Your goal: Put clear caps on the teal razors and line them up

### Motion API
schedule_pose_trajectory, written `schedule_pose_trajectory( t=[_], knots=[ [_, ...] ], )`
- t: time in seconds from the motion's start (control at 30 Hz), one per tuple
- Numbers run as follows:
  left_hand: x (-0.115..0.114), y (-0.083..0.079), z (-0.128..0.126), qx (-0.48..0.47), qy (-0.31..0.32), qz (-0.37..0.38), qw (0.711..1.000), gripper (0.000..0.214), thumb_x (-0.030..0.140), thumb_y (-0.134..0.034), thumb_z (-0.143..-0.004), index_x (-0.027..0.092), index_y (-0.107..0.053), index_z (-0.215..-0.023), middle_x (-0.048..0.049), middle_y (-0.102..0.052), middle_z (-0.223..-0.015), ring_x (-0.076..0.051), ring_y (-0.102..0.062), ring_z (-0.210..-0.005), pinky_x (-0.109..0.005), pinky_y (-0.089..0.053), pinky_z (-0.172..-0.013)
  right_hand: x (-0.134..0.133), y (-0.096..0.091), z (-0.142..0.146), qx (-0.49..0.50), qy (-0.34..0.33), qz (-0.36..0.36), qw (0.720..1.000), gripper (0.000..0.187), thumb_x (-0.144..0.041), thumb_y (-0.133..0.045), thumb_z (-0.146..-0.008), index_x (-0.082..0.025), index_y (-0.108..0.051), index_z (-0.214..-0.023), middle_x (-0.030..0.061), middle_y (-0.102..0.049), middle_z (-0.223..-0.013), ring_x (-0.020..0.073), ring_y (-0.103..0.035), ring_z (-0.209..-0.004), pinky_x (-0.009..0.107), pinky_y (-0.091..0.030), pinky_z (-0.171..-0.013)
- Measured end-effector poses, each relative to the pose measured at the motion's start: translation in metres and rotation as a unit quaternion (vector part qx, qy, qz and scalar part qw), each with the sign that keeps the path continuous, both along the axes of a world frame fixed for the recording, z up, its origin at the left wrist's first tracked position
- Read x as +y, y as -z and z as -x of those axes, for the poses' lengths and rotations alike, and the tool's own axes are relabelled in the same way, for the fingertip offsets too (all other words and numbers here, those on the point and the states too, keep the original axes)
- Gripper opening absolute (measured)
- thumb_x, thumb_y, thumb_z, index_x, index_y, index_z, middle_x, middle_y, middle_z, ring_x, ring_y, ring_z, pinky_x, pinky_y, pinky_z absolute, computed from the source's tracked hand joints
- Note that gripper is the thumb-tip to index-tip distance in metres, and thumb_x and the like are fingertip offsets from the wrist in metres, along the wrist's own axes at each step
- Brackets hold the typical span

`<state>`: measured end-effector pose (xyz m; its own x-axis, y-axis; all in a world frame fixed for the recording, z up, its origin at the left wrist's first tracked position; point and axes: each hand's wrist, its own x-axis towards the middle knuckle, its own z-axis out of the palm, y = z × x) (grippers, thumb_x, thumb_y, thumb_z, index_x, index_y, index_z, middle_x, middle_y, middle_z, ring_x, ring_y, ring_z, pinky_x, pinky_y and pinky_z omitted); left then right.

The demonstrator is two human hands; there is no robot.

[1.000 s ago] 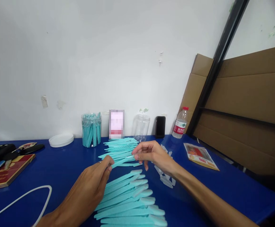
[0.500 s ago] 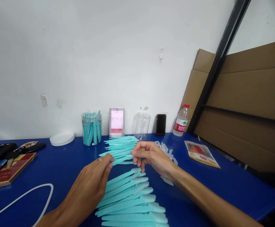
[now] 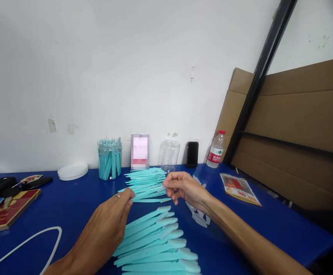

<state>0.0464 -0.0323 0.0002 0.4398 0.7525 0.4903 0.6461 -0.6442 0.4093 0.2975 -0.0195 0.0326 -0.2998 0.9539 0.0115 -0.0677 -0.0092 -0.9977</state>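
Held between both hands is a turquoise eyebrow razor (image 3: 149,191), lying nearly level above the table. My left hand (image 3: 113,214), with a ring on one finger, is closed around its handle end. The thumb and forefinger of my right hand (image 3: 185,189) pinch the pale, capped-looking blade end; the fingertips partly hide it. Under and behind the held razor lies a pile of thin turquoise razors (image 3: 146,175). Nearer me is a fanned row of razors (image 3: 155,244) with pale covers over their blade ends. Loose translucent caps (image 3: 199,219) are scattered beside and beneath my right wrist.
Along the wall stand a clear jar of razors (image 3: 109,160), a blurred phone screen (image 3: 140,152), a clear jar (image 3: 170,154), a black phone (image 3: 192,154) and a water bottle (image 3: 216,151). A white lid (image 3: 73,172), book (image 3: 11,212) and cable (image 3: 25,240) lie left; a packet (image 3: 240,189) lies right.
The view has shifted slightly. Both hands keep hold of the razor, and more of the loose caps show below my right wrist.
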Motion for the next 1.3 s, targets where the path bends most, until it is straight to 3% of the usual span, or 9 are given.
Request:
schedule_pose_trajectory(
  t=[0.17, 0.37, 0.53, 0.73, 0.93, 1.1, 1.2, 1.3],
  knots=[
    [0.002, -0.004, 0.0, -0.03, -0.018, 0.063, 0.997, 0.026, 0.041, -0.026, -0.1, 0.025, -0.043, -0.087, 0.0076, -0.04, -0.058, -0.014, -0.038, -0.049, -0.024, -0.03, -0.049, 0.007, -0.001, -0.012, 0.048, 0.047, -0.03, 0.997, 0.025, -0.025, -0.08, -0.067, -0.014, -0.065, -0.084, 0.0024, -0.067, -0.071, 0.0105, -0.059, -0.058, 0.021, -0.051, -0.051],
    [0.0, -0.004, -0.003, -0.043, 0.004, 0.08, 0.996, 0.025, 0.04, -0.028, -0.099, 0.025, -0.043, -0.087, 0.0068, -0.04, -0.062, -0.013, -0.037, -0.051, -0.023, -0.029, -0.048, -0.001, -0.002, -0.001, 0.032, 0.016, -0.042, 0.999, 0.023, -0.026, -0.08, -0.068, -0.014, -0.067, -0.083, 0.0033, -0.066, -0.074, 0.0124, -0.061, -0.063, 0.023, -0.053, -0.052],
    [-0.002, -0.005, -0.002, -0.05, 0.01, 0.084, 0.995, 0.025, 0.04, -0.028, -0.099, 0.025, -0.042, -0.086, 0.0068, -0.038, -0.062, -0.013, -0.034, -0.05, -0.022, -0.029, -0.046, -0.001, -0.004, -0.003, 0.033, 0.055, -0.065, 0.996, 0.022, -0.026, -0.08, -0.069, -0.015, -0.067, -0.083, 0.0015, -0.064, -0.071, 0.0115, -0.059, -0.061, 0.022, -0.051, -0.05],
    [-0.003, -0.004, -0.004, -0.032, 0.014, 0.095, 0.995, 0.025, 0.04, -0.026, -0.1, 0.025, -0.041, -0.087, 0.0058, -0.042, -0.063, -0.014, -0.038, -0.051, -0.023, -0.028, -0.047, -0.005, -0.002, 0.004, 0.009, 0.006, -0.055, 0.998, 0.023, -0.029, -0.08, -0.068, -0.015, -0.067, -0.08, 0.0012, -0.064, -0.071, 0.0123, -0.059, -0.061, 0.023, -0.052, -0.048],
    [-0.009, -0.002, -0.005, 0.0, 0.026, 0.052, 0.998, 0.025, 0.035, -0.024, -0.101, 0.024, -0.043, -0.088, 0.0045, -0.047, -0.066, -0.015, -0.047, -0.057, -0.026, -0.034, -0.056, -0.014, 0.002, 0.022, -0.039, 0.028, -0.125, 0.991, 0.029, -0.039, -0.081, -0.066, -0.016, -0.065, -0.072, -0.0017, -0.058, -0.059, 0.013, -0.057, -0.055, 0.027, -0.054, -0.046],
    [-0.01, -0.005, -0.004, 0.022, 0.03, 0.03, 0.999, 0.024, 0.03, -0.026, -0.101, 0.022, -0.046, -0.088, 0.0019, -0.052, -0.072, -0.017, -0.05, -0.063, -0.027, -0.034, -0.059, -0.017, 0.007, 0.019, -0.105, 0.027, -0.173, 0.979, 0.022, -0.036, -0.076, -0.074, -0.017, -0.065, -0.078, -0.0004, -0.06, -0.066, 0.0141, -0.06, -0.061, 0.028, -0.054, -0.054],
    [-0.009, -0.007, -0.004, 0.013, 0.036, 0.027, 0.999, 0.019, 0.028, -0.032, -0.099, 0.022, -0.048, -0.09, 0.0021, -0.054, -0.074, -0.016, -0.051, -0.065, -0.027, -0.035, -0.061, -0.021, 0.003, 0.016, -0.2, 0.038, -0.224, 0.953, 0.012, -0.029, -0.07, -0.08, -0.019, -0.07, -0.087, 0.001, -0.065, -0.074, 0.0149, -0.062, -0.069, 0.026, -0.05, -0.058],
    [-0.012, -0.008, -0.007, -0.007, 0.051, 0.022, 0.998, 0.018, 0.025, -0.036, -0.098, 0.021, -0.05, -0.088, 0.0003, -0.055, -0.082, -0.016, -0.053, -0.074, -0.028, -0.038, -0.068, -0.026, -0.006, 0.013, -0.292, 0.018, -0.256, 0.921, 0.007, -0.025, -0.068, -0.083, -0.02, -0.072, -0.081, -0.0004, -0.067, -0.073, 0.0135, -0.061, -0.068, 0.025, -0.046, -0.061]
  ],
)
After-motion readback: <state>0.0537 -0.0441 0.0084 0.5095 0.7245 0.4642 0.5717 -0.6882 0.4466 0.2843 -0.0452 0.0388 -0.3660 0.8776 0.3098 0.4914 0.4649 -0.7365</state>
